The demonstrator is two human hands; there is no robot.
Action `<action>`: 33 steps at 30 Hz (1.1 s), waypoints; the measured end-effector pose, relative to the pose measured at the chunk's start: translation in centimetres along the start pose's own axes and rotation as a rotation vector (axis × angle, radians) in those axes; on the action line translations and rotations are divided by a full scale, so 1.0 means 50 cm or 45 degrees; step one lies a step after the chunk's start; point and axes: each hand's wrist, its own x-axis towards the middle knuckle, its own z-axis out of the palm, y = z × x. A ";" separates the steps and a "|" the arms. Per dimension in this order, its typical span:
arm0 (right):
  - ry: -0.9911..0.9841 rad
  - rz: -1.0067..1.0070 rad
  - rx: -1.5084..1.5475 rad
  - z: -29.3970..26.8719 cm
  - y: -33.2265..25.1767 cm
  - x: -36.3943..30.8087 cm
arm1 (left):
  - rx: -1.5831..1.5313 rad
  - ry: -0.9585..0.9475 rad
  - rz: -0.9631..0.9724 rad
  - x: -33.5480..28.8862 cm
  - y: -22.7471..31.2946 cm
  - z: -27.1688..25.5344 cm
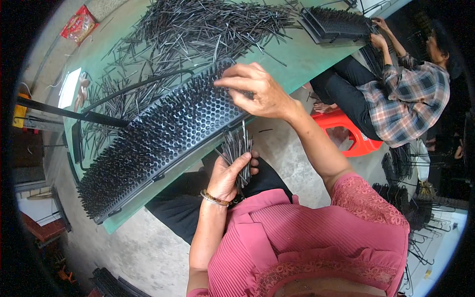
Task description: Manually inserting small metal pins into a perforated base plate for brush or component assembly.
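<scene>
My left hand (228, 174), with bracelets at its wrist, is closed round a bundle of thin dark strips (238, 153) that stand up out of the fist. Above it a long black perforated panel (190, 126) lies slantwise along the table edge. Rows of short dark bristle-like pieces (116, 166) stand in many of its holes, while a band along the near side shows bare holes. My right hand (255, 91) is over the panel's far right end, fingers bent and close together at the bristles. Whatever its fingertips hold is too small to make out.
A large heap of loose dark strips (198, 29) covers the far part of the green glass table (292, 74). Black bars (99, 118) cross by the panel's left side. At the right, a co-worker (405, 99) handles a similar panel (339, 24). A red plastic stool (346, 131) stands nearby.
</scene>
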 end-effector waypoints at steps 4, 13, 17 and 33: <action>0.203 0.002 -0.050 0.015 0.016 -0.007 | 0.014 -0.033 0.014 0.000 0.004 0.003; 0.230 0.002 -0.171 0.022 0.007 -0.012 | -0.077 -0.051 0.101 0.004 0.017 0.018; 0.222 0.013 -0.211 0.018 0.001 -0.008 | -0.044 0.000 0.067 0.008 0.011 0.007; -0.333 1.071 1.084 -0.021 -0.072 -0.051 | 0.022 -0.024 0.162 0.007 0.032 0.020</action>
